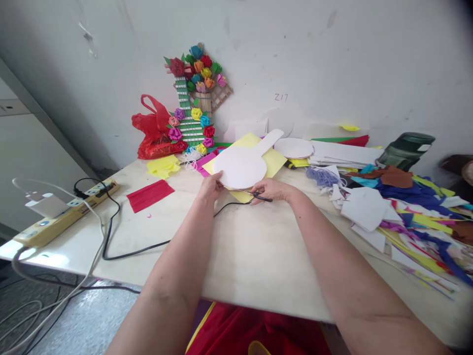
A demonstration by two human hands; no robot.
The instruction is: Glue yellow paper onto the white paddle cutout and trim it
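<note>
A white fan-shaped paper cutout [239, 166] with a long handle lies over a sheet of yellow paper [276, 165]. My left hand [212, 186] is closed on the left edge of the two, thumb on top of the white cutout. In my right hand [271, 189] is a pair of scissors with dark handles [263, 197]. The blades point left along the near edge of the cutout, at the yellow paper. How far the blades are apart is too small to tell.
Paper scraps [414, 222] cover the right side, near a dark green bottle [406, 150]. A red crepe piece [150, 195], red plastic bag [151, 129] and paper-flower craft [192, 111] stand left and behind. A power strip [74, 214] and black cable [140, 248] run along the left.
</note>
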